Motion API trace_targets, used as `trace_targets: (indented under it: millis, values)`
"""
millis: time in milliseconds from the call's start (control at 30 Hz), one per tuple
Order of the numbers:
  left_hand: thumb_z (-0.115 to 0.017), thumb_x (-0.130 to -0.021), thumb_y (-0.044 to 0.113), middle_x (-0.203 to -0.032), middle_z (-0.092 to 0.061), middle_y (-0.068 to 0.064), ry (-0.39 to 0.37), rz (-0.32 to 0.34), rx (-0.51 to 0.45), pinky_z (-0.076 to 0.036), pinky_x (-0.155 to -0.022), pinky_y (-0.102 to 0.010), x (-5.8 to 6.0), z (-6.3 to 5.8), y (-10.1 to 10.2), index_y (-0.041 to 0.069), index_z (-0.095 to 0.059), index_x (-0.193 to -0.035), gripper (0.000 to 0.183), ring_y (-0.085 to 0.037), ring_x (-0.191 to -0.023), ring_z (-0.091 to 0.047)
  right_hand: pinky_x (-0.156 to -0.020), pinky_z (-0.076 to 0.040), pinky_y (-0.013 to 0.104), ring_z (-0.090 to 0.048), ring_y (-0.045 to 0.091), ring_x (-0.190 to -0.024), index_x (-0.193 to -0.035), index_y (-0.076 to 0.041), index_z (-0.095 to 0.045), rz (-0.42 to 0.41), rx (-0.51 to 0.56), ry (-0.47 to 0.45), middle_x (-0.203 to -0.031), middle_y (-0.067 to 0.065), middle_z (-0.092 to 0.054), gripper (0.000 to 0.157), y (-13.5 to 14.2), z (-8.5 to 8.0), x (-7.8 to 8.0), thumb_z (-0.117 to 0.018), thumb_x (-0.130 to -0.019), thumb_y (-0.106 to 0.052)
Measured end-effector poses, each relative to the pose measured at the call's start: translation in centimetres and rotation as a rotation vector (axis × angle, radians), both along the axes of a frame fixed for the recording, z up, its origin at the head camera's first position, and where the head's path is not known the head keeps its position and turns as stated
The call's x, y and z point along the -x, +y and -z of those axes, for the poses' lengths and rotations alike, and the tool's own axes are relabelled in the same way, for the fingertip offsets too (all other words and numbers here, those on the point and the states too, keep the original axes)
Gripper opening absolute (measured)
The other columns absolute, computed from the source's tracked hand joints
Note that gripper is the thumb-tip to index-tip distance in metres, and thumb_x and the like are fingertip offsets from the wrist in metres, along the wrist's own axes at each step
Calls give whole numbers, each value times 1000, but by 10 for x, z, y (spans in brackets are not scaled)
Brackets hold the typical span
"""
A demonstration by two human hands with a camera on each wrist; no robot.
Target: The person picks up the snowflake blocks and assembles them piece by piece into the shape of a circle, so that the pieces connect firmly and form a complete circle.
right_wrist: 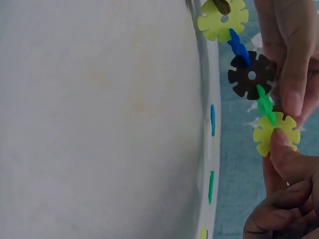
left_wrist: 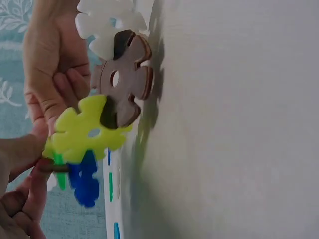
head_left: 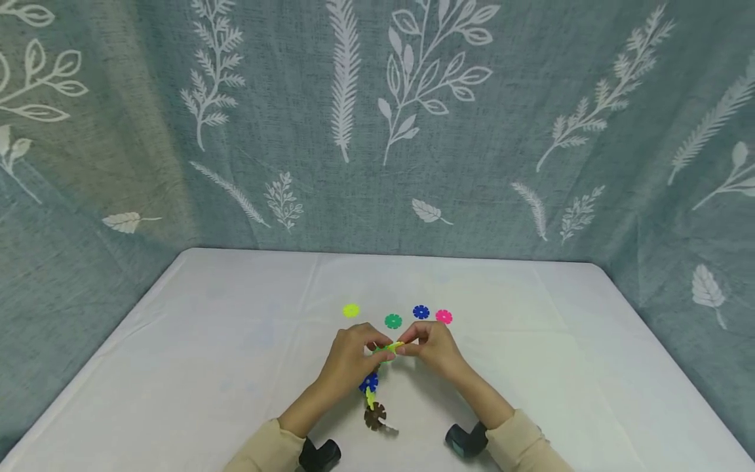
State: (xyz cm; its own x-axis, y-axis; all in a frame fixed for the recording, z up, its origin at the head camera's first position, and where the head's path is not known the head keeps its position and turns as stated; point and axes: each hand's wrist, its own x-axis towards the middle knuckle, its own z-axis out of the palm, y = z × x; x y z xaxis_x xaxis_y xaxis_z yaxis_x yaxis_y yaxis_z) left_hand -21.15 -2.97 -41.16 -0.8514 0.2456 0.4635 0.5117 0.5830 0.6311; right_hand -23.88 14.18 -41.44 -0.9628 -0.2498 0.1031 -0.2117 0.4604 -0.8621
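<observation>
My left hand [head_left: 352,353] pinches the green notched disc [right_wrist: 265,104] at the upper end of a chain of flower-shaped discs. Beside it, my right hand [head_left: 435,349] holds a yellow notched disc [right_wrist: 287,136] between thumb and fingers, its edge meeting the green disc. How deeply their slots overlap I cannot tell. Below the green disc hang a dark brown disc [right_wrist: 251,75], a blue disc [head_left: 369,381], another yellow disc [left_wrist: 82,132], a second brown disc [left_wrist: 127,82] and a white disc [left_wrist: 102,22].
Beyond my hands, loose discs lie flat in a loose row on the white table [head_left: 236,367]: yellow [head_left: 350,310], green [head_left: 393,321], blue [head_left: 421,312] and pink [head_left: 444,316]. A leaf-patterned curtain [head_left: 366,196] surrounds the table's back and sides.
</observation>
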Motion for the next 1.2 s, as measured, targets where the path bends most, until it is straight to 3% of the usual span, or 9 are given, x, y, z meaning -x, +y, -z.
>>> trace_targets:
  millis: [200,400,500,633,700,767,867,1067,1200]
  values:
    - [-75,-72,6,-71,-65,0,-18,1,-9,-42,-56,-16,2,1,5,6,-71,-75,4,-6,-63,-55,-48,-27,18,-35,10,-53,-75,-5,-69,-16,-8,-21,-77,5,-68,8,0,-3,-2,-76,-72,-9]
    - [-74,-73,4,-70,-64,1,-47,-22,-31,-44,-58,-17,4,4,2,6,-69,-73,5,-7,-64,-56,-51,-34,19,-41,11,-56,-103,-3,-68,-104,-44,-48,-97,13,-67,27,17,-5,7,-71,-77,-6]
    - [-74,-73,4,-70,-64,2,-86,-52,-47,-44,-58,-17,5,5,-1,8,-69,-73,6,-7,-65,-55,-54,-35,20,-43,12,-62,-113,-5,-65,-27,-56,-65,-89,11,-61,35,30,-3,19,-70,-78,-8]
    - [-74,-73,6,-72,-65,4,-131,-77,-68,-44,-59,-18,7,4,-5,9,-70,-74,5,-6,-67,-54,-57,-31,23,-40,15,-73,-116,-9,-64,168,-72,-131,-72,2,-46,37,44,3,37,-70,-79,-11]
    - [-74,-73,6,-72,-65,4,-142,-80,-78,-44,-59,-18,8,4,-6,10,-70,-74,6,-6,-67,-54,-66,-41,27,-49,22,-85,-116,-9,-64,244,-97,-160,-80,9,-56,36,48,6,44,-69,-80,-12]
    - [-74,-73,6,-72,-65,4,-151,-82,-85,-44,-59,-18,9,4,-7,10,-70,-73,6,-6,-67,-54,-81,-46,35,-53,30,-100,-115,-8,-64,306,-135,-181,-99,17,-62,35,49,8,49,-68,-81,-12]
    - [-74,-72,5,-71,-65,4,-151,-80,-91,-43,-57,-18,11,5,-6,10,-69,-72,7,-6,-66,-53,-97,-40,48,-48,37,-119,-114,-8,-65,364,-207,-180,-127,23,-53,34,49,10,52,-67,-80,-11]
    - [-74,-72,5,-71,-66,2,-162,-74,-107,-42,-54,-18,15,5,-4,8,-70,-71,6,-7,-63,-53,-82,-46,42,-54,32,-101,-108,-8,-68,413,-311,-151,-114,21,-59,31,49,13,54,-71,-77,-13]
    - [-74,-73,5,-72,-66,1,-159,-63,-111,-42,-54,-18,16,5,-2,8,-70,-71,5,-7,-62,-53,-77,-48,40,-55,29,-95,-101,-7,-70,456,-313,-136,-106,18,-62,28,50,12,52,-75,-74,-14]
